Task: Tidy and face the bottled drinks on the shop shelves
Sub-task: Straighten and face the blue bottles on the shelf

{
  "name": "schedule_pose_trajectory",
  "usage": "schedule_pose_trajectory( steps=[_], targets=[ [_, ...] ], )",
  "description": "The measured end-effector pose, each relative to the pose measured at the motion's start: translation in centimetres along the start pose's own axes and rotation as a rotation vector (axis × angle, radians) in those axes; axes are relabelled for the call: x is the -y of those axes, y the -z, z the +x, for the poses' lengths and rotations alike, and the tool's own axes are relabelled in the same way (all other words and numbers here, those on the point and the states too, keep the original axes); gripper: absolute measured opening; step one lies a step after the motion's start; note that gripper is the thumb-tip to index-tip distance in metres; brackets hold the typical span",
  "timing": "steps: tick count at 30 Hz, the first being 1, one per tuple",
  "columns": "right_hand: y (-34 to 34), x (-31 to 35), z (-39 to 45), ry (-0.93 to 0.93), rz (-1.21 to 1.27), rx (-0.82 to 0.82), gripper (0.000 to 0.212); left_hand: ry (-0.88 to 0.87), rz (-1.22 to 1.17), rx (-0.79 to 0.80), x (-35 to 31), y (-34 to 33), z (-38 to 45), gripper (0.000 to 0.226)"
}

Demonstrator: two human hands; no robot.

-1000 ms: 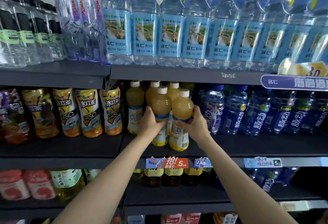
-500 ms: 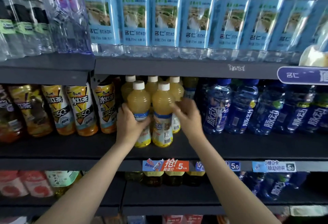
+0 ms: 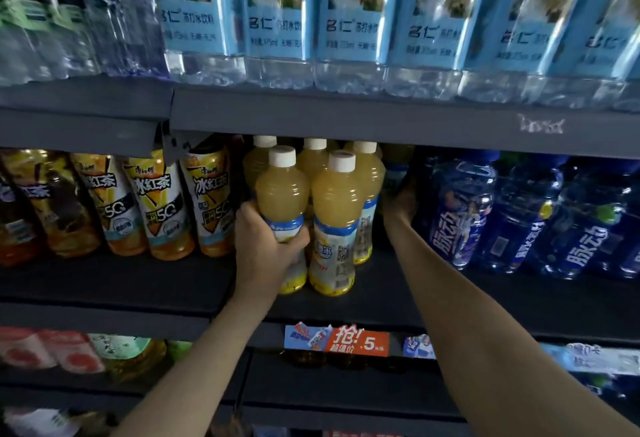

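Note:
Several yellow juice bottles with white caps stand in a cluster on the middle shelf (image 3: 450,301). My left hand (image 3: 266,246) grips the front-left juice bottle (image 3: 282,194) around its label. Beside it stands the front-right juice bottle (image 3: 334,215), with no hand on it. My right hand (image 3: 400,206) reaches deep behind the cluster, toward a dim bottle (image 3: 396,166) at the back; its fingers are hidden in shadow, so its grip is unclear.
Iced-tea bottles (image 3: 156,204) line the shelf left of the juice. Dark blue drink bottles (image 3: 457,208) stand close to my right forearm. Blue-labelled water bottles (image 3: 353,21) fill the shelf above. A price tag (image 3: 356,341) hangs on the shelf edge.
The view has moved closer to the shelf. My right hand left the front-right bottle and went deeper to the back right. My left hand stays on the front-left bottle.

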State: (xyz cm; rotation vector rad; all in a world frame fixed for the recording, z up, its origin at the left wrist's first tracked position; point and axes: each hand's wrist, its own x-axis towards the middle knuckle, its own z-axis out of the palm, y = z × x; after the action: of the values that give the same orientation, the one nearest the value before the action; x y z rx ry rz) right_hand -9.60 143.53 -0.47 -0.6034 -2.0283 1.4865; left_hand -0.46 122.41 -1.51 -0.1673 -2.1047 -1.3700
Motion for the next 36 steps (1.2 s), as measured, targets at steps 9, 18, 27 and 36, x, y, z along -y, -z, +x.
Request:
schedule_pose_trajectory(
  steps=[9,18,27,36],
  targets=[
    [-0.7,-0.3,0.1,0.032,-0.170,-0.106,0.041,-0.057,-0.032,0.009,0.2,0.0,0.1,0.054],
    [3.6,-1.2,-9.0,0.155,-0.244,-0.178,0.042,-0.076,0.038,0.019,-0.4,0.4,-0.3,0.056],
    [8.2,0.8,-14.4,0.155,-0.144,-0.090,0.072,-0.117,-0.073,-0.118,-2.8,3.3,-3.7,0.041],
    [10.8,4.4,-19.1,0.037,0.357,0.244,0.064,0.417,-0.524,0.712,-5.2,5.7,-7.2,0.032]
  ],
)
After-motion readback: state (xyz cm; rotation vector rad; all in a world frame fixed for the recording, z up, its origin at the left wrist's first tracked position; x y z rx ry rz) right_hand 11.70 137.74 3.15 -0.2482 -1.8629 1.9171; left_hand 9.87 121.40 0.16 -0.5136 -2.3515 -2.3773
